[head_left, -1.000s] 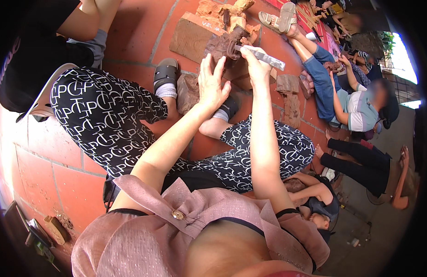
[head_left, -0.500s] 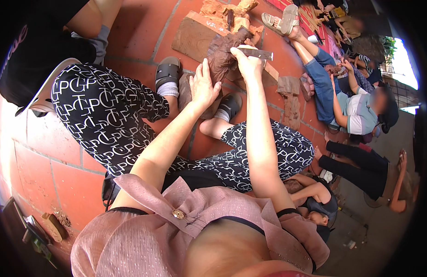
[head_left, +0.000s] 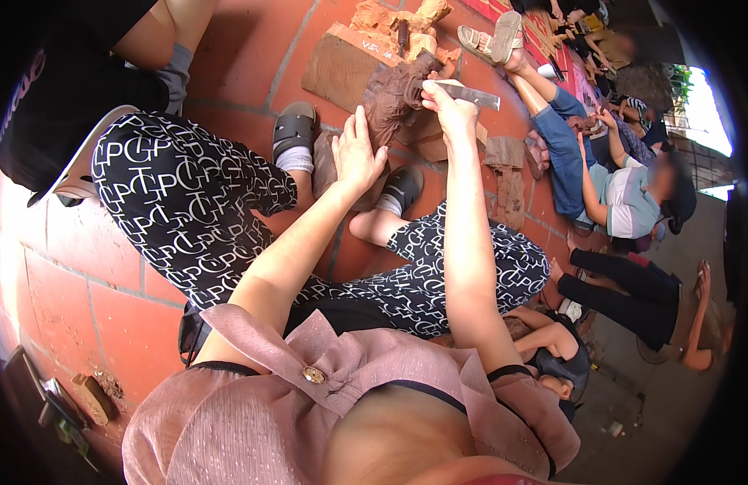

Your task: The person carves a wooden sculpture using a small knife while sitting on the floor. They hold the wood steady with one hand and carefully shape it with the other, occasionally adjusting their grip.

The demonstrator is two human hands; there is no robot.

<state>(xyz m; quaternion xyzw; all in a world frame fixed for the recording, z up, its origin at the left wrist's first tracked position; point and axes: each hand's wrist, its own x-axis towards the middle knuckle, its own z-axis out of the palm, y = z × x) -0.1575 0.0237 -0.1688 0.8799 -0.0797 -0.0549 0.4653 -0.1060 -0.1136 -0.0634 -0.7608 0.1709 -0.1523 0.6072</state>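
Observation:
A dark brown carved wooden piece [head_left: 390,101] with a rough, gnarled surface stands in front of my feet. My left hand [head_left: 358,158] lies against its near left side, fingers stretched and thumb apart, pressing on it without wrapping round it. In my right hand [head_left: 455,113] is a flat metal blade [head_left: 475,97], pinched between thumb and fingers, its free end pointing right. This hand is beside the carving's right side; whether the blade touches the wood is hidden. A wooden block [head_left: 327,158] sits beneath my left hand, between my sandalled feet.
Behind the carving are a wooden board [head_left: 337,69] and a lighter carved wood piece [head_left: 390,16]. Wood blocks [head_left: 507,174] lie right on the tiled floor [head_left: 91,315]. A person in dark clothes [head_left: 75,89] is close at left; a seated person [head_left: 624,190] works at right.
My right hand and the blade have moved to the right and slightly down, away from the carving's middle. My left hand stays in place on the carving.

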